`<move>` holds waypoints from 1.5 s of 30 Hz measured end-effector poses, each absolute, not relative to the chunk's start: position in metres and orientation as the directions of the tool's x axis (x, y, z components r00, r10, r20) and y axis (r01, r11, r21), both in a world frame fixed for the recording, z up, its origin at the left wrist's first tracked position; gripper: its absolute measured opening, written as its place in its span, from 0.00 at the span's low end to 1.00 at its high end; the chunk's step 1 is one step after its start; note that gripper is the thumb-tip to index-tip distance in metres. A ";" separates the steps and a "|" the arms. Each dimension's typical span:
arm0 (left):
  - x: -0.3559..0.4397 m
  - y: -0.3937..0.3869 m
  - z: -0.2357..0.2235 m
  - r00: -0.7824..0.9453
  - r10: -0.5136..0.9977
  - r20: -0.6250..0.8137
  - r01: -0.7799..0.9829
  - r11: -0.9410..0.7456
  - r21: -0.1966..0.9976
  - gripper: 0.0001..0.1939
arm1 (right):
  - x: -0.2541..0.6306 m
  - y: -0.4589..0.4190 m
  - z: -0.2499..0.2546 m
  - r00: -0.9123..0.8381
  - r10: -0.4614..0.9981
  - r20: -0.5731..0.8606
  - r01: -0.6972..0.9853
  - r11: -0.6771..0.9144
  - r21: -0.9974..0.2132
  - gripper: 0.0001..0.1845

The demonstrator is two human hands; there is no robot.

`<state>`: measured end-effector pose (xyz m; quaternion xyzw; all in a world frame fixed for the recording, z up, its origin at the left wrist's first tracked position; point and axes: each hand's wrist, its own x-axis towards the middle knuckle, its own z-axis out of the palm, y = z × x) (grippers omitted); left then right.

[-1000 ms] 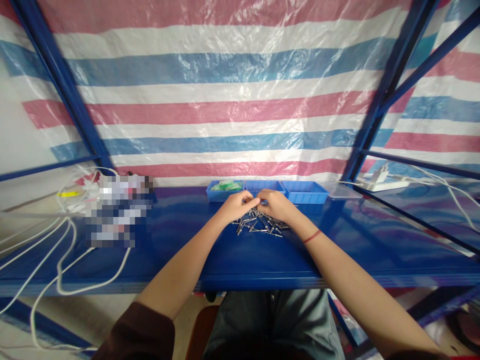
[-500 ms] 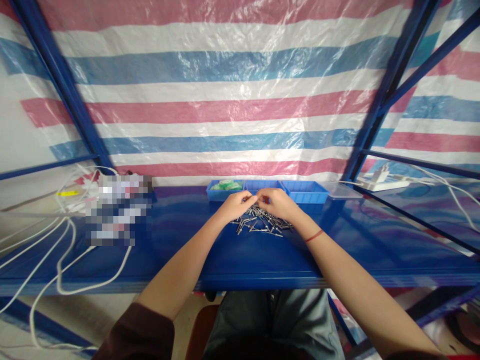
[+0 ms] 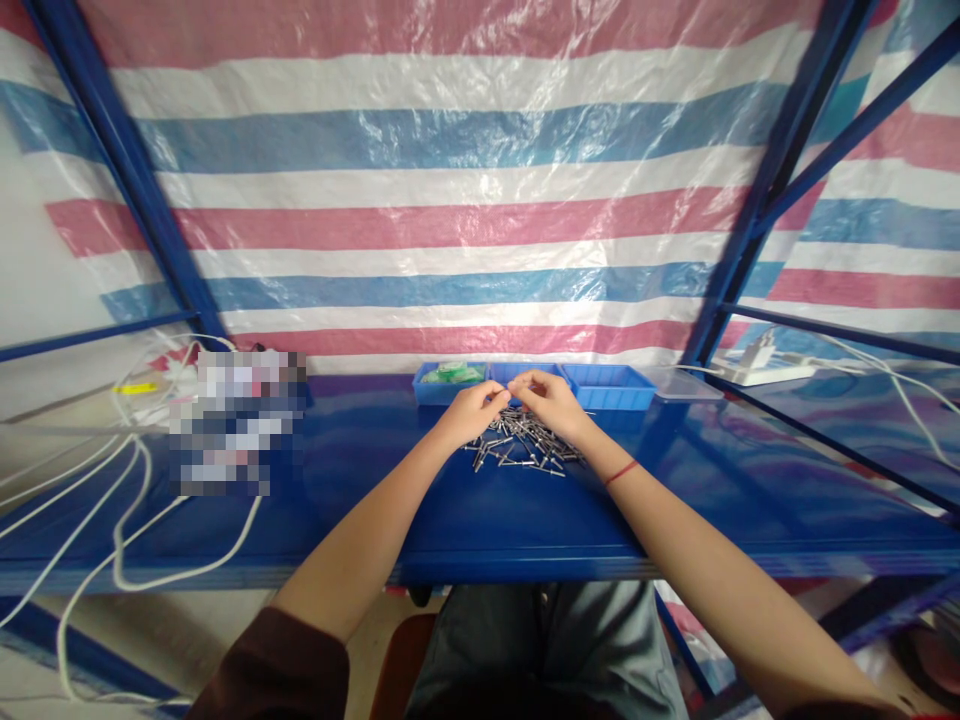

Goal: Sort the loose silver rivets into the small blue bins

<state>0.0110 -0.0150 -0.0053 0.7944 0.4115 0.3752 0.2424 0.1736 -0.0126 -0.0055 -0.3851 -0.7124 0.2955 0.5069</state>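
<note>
A heap of metal pop rivets [image 3: 525,440] lies on the blue table, below and between my hands. My left hand [image 3: 478,408] is closed in a pinch at the heap's far left side; whatever its fingertips hold is too small to make out. Close against it, my right hand [image 3: 550,400] has its thumb and index finger pinched near the left fingertips, and its contents cannot be made out either. Behind the hands stand blue plastic bins: the left bin [image 3: 424,388] with green and clear plastic bags [image 3: 454,373] in it, a middle one partly hidden, and a right bin [image 3: 611,388].
A clear plastic lid [image 3: 686,384] lies right of the bins. White power strips and cables [image 3: 765,365] sit at the far right. Blurred-out items [image 3: 236,420] and looping white cables [image 3: 124,530] occupy the left. Blue posts [image 3: 750,220] frame a striped tarp [image 3: 465,150].
My right hand has shifted slightly left and its fingers have lifted and loosened a little. My left hand stays nearly in place. The rivet heap looks the same.
</note>
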 end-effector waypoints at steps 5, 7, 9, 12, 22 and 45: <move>0.011 -0.011 -0.012 0.406 0.806 0.431 0.476 -0.589 0.653 0.11 | 0.176 -0.007 -0.009 -0.206 0.775 0.598 0.299 0.631 -0.715 0.13; 0.011 -0.009 -0.013 0.404 0.799 0.446 0.482 -0.600 0.638 0.10 | 0.176 -0.008 -0.009 -0.238 0.750 0.618 0.298 0.662 -0.688 0.13; 0.010 -0.008 -0.014 0.392 0.797 0.459 0.486 -0.603 0.632 0.09 | 0.176 -0.009 -0.008 -0.267 0.734 0.625 0.296 0.680 -0.671 0.13; 0.010 -0.008 -0.012 0.363 0.798 0.481 0.491 -0.603 0.629 0.09 | 0.176 -0.013 -0.005 -0.289 0.715 0.637 0.326 0.699 -0.636 0.13; 0.004 -0.008 -0.005 0.276 0.785 0.554 0.538 -0.604 0.588 0.09 | 0.185 -0.012 -0.002 -0.311 0.685 0.659 0.527 0.701 -0.480 0.15; -0.001 -0.010 -0.012 0.439 0.840 0.318 0.785 -0.531 0.318 0.12 | 0.194 0.008 -0.013 0.054 0.816 0.576 0.824 0.289 -0.487 0.20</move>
